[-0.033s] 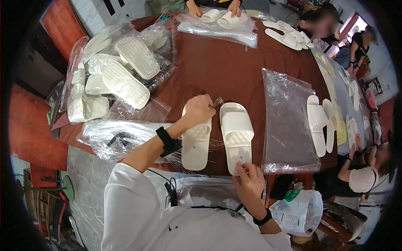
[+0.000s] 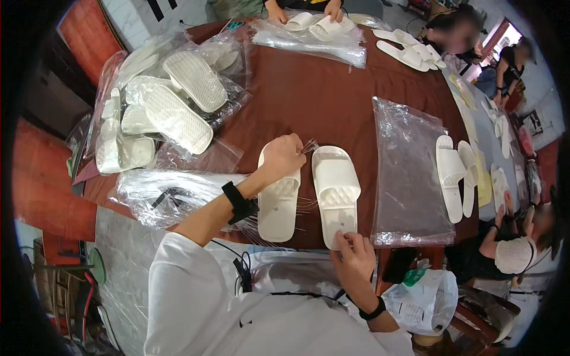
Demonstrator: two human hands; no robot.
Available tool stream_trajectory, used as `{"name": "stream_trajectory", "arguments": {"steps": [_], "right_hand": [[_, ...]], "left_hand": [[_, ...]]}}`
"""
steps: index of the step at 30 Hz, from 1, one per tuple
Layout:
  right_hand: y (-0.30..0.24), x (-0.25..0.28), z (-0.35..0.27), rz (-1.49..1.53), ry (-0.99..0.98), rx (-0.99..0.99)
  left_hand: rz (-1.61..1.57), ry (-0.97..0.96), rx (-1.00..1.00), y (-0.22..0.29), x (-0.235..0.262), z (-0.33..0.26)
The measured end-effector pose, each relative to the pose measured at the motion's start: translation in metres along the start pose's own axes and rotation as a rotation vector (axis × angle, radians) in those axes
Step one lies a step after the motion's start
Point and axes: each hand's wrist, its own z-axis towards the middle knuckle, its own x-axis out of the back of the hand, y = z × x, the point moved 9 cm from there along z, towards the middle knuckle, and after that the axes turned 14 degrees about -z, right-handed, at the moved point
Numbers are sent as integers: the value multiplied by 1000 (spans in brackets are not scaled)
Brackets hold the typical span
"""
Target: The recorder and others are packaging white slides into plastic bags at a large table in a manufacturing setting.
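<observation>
Two white slippers lie side by side, soles down, on the brown tablecloth in front of me. My left hand [image 2: 282,155] is closed over the toe end of the left slipper [image 2: 277,207], hiding most of its strap. Thin clear plastic strands [image 2: 310,145] stick out at its fingertips, and more fine strands spread around that slipper. The right slipper [image 2: 336,184] shows its whole strap and bumpy insole. At its heel, my right hand [image 2: 354,256] grips the edge with bent fingers.
Bagged white slippers [image 2: 178,118] are piled at the left, above a bundle of clear strands [image 2: 172,196]. A flat clear bag [image 2: 409,178] lies to the right, beside another slipper pair [image 2: 452,175]. Across the table, another person's hands [image 2: 332,10] hold slippers over clear bags.
</observation>
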Motion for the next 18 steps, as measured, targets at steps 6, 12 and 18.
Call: {"name": "stream_trajectory", "arguments": {"steps": [6, 12, 18], "right_hand": [[-1, 1, -7, -5, -12, 2], [-1, 3, -5, -4, -33, 30], [-4, 4, -4, -27, -42, 41]], "left_hand": [[-53, 29, 77, 1, 4, -11], [-63, 22, 12, 9, 6, -13], [-301, 21, 61, 6, 8, -15]]}}
